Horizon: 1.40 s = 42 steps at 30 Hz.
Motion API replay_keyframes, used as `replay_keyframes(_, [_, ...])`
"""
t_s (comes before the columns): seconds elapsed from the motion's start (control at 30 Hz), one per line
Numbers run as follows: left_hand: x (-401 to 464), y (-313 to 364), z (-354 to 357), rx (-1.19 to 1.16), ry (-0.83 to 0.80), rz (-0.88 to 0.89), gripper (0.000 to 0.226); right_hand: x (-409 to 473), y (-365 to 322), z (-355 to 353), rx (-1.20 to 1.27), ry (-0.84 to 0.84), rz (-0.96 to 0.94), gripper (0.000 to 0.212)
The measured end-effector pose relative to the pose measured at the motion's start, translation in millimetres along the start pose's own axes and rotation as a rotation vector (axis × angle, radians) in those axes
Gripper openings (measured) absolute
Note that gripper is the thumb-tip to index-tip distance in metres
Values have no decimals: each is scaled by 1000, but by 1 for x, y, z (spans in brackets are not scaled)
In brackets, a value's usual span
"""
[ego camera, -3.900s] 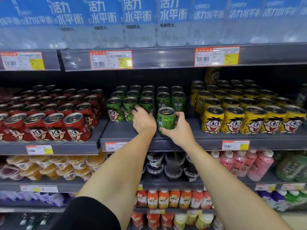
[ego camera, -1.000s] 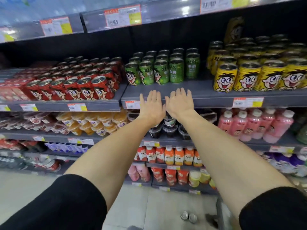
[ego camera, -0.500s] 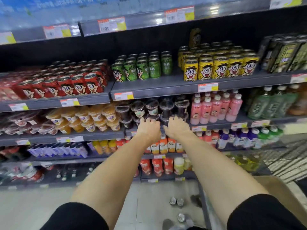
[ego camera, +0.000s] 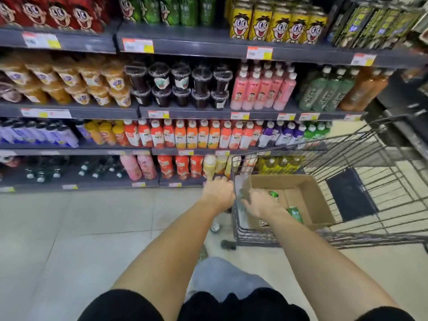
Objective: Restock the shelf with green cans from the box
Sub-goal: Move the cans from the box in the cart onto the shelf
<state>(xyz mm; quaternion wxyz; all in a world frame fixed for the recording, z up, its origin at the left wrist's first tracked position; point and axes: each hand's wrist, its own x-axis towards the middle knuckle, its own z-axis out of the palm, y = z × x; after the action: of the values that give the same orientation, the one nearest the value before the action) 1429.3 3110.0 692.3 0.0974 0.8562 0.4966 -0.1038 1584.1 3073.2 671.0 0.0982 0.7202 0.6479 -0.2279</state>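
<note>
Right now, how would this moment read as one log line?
phase: fetching | right hand: inside brown cardboard box, grip unclear | left hand: beside wire cart | green cans: in box

green cans (ego camera: 294,214) lying in cardboard box (ego camera: 319,200)

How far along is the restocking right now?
Partly done: green cans already stand on the top shelf. In hand: the right hand reaches into the cardboard box in the cart; the left hand is at the cart's edge. Left: at least two green cans in the box.
</note>
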Motion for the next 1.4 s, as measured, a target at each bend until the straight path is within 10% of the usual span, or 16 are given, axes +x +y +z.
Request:
replay_keyframes(0.93, [59,160,50,-106,-214,102,28,-13,172,48,229,-128,241,34])
replay_keyframes(1.4, [271,196,162,-561,-403,-453,23,202,324,135,363,-378,325,52])
